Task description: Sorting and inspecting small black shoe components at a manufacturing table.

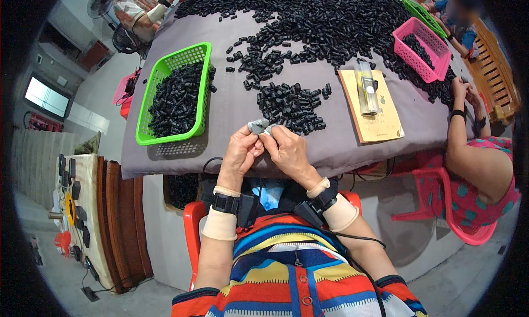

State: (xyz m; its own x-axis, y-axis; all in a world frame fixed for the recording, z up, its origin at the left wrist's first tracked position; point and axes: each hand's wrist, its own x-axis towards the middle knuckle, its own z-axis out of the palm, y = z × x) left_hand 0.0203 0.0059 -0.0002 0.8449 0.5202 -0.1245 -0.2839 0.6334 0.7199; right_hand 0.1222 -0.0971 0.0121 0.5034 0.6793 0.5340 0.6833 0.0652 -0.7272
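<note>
My left hand [241, 152] and my right hand [290, 153] meet at the table's near edge, fingertips pinched together. Grey coverings wrap some of the fingertips. Whatever sits between them is hidden or too small to make out. Just beyond lies a small heap of short black cylindrical pieces [289, 105] on the grey tablecloth [231, 118]. To the left stands a green plastic basket [142, 118], holding many of the same black pieces. On the right, a clear plastic case [366, 91] rests on a yellowish notebook or pad [380, 127].
A large pile of black pieces [330, 25] spreads over the far table. A pink basket [405, 47] and another green basket [421, 14] stand at the right. Other people sit at the right and far left; one co-worker's hands [465, 91] are near the right edge. Cables hang below the table.
</note>
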